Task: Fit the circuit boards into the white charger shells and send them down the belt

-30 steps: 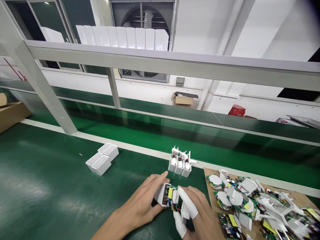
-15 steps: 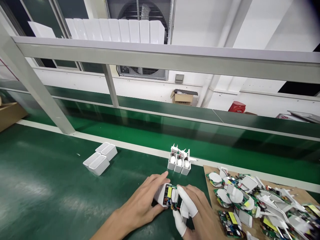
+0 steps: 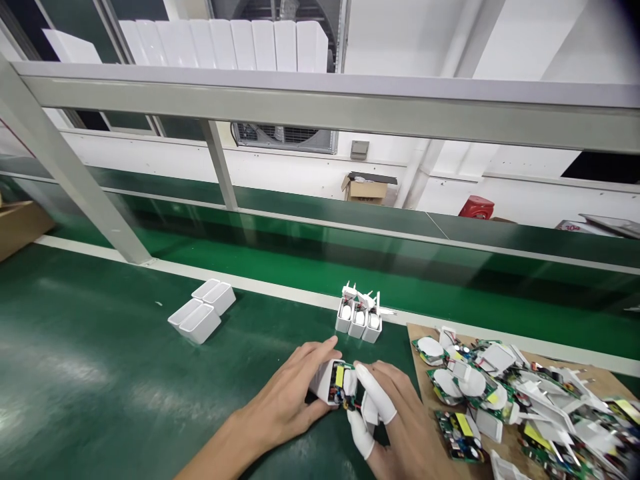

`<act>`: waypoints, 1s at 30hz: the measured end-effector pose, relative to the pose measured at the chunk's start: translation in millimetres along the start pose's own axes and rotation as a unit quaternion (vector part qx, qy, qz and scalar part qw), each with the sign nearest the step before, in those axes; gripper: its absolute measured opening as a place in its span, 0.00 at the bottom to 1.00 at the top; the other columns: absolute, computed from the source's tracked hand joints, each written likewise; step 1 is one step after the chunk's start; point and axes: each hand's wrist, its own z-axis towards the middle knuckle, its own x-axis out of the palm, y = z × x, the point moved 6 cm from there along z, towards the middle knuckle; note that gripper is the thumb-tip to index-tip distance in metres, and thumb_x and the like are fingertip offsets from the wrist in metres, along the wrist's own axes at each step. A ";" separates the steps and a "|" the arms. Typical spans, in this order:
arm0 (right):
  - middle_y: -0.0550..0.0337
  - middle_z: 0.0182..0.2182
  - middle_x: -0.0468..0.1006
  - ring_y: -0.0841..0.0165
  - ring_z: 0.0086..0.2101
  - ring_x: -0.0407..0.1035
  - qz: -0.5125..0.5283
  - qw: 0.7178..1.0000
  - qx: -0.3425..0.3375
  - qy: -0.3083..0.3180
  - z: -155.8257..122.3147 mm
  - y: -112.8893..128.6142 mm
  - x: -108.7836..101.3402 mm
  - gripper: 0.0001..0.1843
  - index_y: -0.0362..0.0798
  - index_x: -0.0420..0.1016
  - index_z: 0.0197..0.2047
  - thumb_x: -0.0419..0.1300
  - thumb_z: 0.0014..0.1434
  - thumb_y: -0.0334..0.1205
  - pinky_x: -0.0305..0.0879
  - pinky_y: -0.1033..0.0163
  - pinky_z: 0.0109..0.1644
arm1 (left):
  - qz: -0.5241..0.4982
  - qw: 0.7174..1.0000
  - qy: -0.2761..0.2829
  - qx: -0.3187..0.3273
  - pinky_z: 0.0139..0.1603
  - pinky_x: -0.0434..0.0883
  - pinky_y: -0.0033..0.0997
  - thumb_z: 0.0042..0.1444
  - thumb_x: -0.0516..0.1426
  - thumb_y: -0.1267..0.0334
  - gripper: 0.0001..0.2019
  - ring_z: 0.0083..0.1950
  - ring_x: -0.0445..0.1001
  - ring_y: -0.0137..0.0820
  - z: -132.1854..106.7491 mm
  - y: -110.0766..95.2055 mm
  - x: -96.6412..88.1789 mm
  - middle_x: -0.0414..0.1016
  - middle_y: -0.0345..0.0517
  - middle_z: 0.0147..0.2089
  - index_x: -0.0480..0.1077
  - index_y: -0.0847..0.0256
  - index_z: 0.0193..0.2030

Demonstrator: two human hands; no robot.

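My left hand (image 3: 293,390) is closed round a white plastic housing (image 3: 323,381), its open end facing right. In my right hand (image 3: 387,413) is a circuit board (image 3: 345,383) with a yellow-taped part, partly inside the housing's mouth. White finger cots cover the thumb and a finger of that hand. A white piece on wires hangs by the board, partly hidden by the fingers. Just beyond my hands stand three white housings (image 3: 359,321) in a row, with boards and pronged plug pieces sticking out of their tops.
Several white housings (image 3: 200,323) stand at the left on the green table (image 3: 100,373). At the right, a cardboard sheet (image 3: 423,380) bears a heap of circuit boards (image 3: 480,387) with wired white parts. A grey metal frame (image 3: 320,100) crosses behind, above a green conveyor belt (image 3: 280,263).
The camera view has shifted slightly. My hands keep the same grip, and the board still sits partly inside the housing, with little visible movement.
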 end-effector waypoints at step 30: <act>0.43 0.59 0.73 0.56 0.58 0.72 0.134 0.990 0.035 0.025 0.9 -2.1 8.5 0.24 0.48 0.68 0.69 0.57 0.72 0.34 0.77 0.52 0.59 | -0.148 0.983 0.044 -0.098 0.67 0.72 0.48 0.70 0.56 0.66 0.34 0.60 0.77 0.41 0.3 11.7 2.5 0.74 0.49 0.64 0.48 0.48 0.78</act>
